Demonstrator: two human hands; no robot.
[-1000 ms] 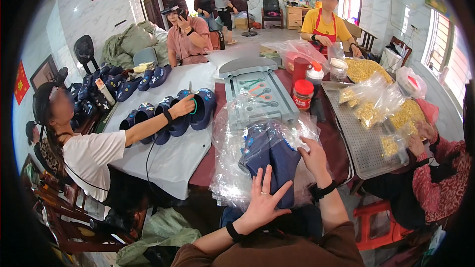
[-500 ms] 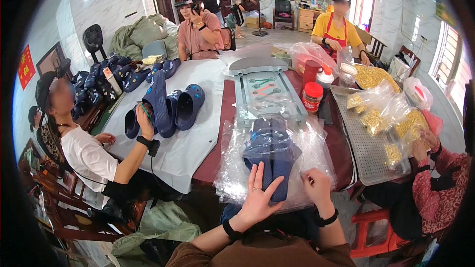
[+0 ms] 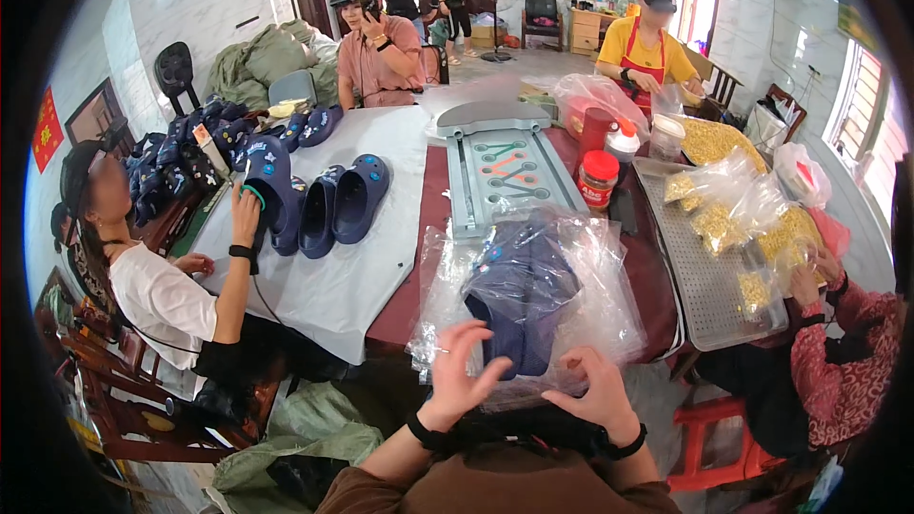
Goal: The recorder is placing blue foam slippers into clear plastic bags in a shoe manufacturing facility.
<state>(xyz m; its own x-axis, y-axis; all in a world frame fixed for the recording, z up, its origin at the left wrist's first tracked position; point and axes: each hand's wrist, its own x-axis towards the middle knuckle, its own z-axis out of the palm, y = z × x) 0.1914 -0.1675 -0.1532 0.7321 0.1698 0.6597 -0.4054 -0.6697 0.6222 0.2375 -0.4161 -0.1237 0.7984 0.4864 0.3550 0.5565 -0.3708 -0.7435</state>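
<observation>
A pair of navy blue foam clogs (image 3: 524,300) lies in front of me, mostly inside a clear plastic bag (image 3: 598,309). Their near ends point toward me. My left hand (image 3: 459,379) hovers by the near left side of the clogs, fingers curved and apart, with a ring on one finger. On the other side, my right hand (image 3: 595,390) is open near the bag's near edge, thumb and fingers spread. Nothing shows in either hand. More flat clear bags lie under the clogs.
Beyond the bag stands a grey sealing-type device (image 3: 509,167); a red-lidded jar (image 3: 598,181) sits beside it. To the right is a metal tray (image 3: 719,309) with bags of yellow pieces. At left, a co-worker's hand (image 3: 246,214) touches a navy clog (image 3: 273,186); two more clogs (image 3: 345,209) stand nearby.
My left hand has lifted off the clogs and drawn back left. My right hand has opened and lowered. The bag now covers more of the clogs. The co-worker's upright clog has shifted left.
</observation>
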